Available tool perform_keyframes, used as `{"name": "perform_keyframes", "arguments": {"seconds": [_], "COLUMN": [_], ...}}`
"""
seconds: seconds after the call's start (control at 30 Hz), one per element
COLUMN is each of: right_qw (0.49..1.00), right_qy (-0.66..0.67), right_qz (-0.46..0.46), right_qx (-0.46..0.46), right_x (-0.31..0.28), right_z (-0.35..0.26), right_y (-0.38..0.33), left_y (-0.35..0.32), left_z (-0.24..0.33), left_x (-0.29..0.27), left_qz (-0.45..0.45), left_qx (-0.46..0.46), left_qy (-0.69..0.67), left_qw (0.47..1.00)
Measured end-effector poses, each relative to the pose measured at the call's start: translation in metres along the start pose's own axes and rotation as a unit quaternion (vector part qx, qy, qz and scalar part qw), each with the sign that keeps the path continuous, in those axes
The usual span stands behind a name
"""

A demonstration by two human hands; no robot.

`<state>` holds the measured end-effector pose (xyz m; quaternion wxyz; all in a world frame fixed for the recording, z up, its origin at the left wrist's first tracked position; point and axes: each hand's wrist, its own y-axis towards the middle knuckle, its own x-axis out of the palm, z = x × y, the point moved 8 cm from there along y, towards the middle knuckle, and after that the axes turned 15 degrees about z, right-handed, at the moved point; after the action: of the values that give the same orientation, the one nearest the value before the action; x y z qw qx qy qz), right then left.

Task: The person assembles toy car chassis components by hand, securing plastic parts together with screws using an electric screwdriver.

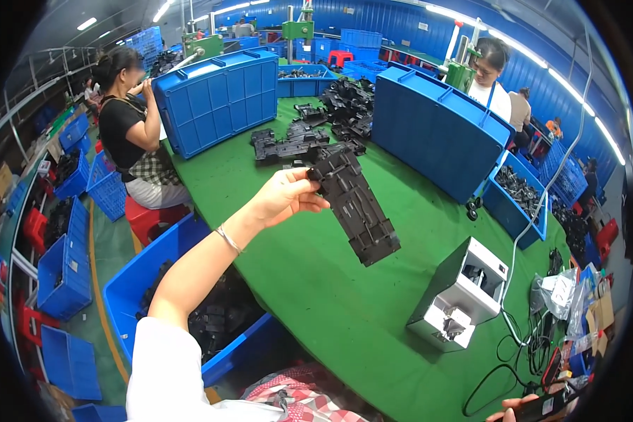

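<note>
The black plate (356,209) is held above the green counter (323,302), and all positions below are referenced to it. The left grip (287,196) is located at the plate's far left corner, with thumb and fingers clamped on that corner only. From this contact point the body of the plate extends right and toward the wearer at a slant; its near end is free of the grip. The right grip (515,408), partly cut off by the lower picture edge, is positioned well to the right and near side of the plate, closed around a black tool (547,406). A pile of similar black parts (346,112) lies on the counter beyond the plate. A blue bin (221,105), tipped on its side, stands beyond and left of the plate; a second blue bin (432,137), also tipped, stands beyond and right. A grey machine (429,299) sits right of the plate, nearer the wearer.
</note>
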<state>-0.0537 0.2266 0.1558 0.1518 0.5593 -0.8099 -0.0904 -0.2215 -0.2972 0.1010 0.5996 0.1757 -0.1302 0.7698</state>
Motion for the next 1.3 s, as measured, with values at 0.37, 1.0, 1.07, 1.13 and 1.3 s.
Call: {"name": "perform_keyframes", "arguments": {"seconds": [0.37,1.0,1.07,1.13,1.3], "right_qw": [0.997,0.97,0.96,0.955,0.968], "right_qy": [0.008,0.133,0.174,0.15,0.06], "right_qz": [0.075,0.184,0.18,0.182,0.152], "right_qx": [0.03,-0.088,-0.125,-0.179,-0.188], "right_x": [-0.001,0.043,0.067,0.084,0.119], "right_z": [0.013,0.038,0.036,0.03,0.035], "right_y": [-0.008,0.026,0.033,0.04,0.057], "left_y": [-0.038,-0.094,-0.09,-0.088,-0.101], "left_z": [-0.005,-0.13,-0.131,-0.147,-0.178], "left_x": [0.025,0.067,0.067,0.075,0.073], "left_qz": [-0.037,0.054,0.055,0.034,0.097], "left_qx": [0.027,0.179,0.191,0.143,-0.03], "left_qy": [0.073,0.694,0.598,0.514,0.182], "left_qw": [0.996,0.696,0.776,0.845,0.978]}}
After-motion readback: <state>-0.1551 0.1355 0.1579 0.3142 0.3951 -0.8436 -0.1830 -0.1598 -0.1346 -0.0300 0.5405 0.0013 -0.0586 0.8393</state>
